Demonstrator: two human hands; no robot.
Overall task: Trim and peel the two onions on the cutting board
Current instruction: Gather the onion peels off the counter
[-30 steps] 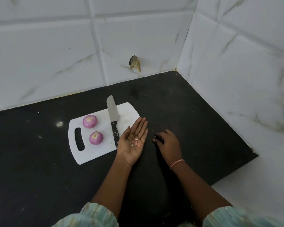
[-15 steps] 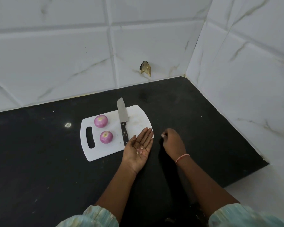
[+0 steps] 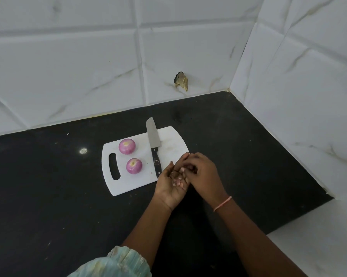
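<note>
Both onions sit peeled on the cutting board. Left hand cups scraps, palm up; right hand seems to pinch another bit in (hard to see). Keep that palm level so nothing spills onto the desk.

A black stone counter ran into a corner of white marbled wall tiles. A white cutting board lay flat on it, handle slot to the left, with a pale speck just beside.
</note>
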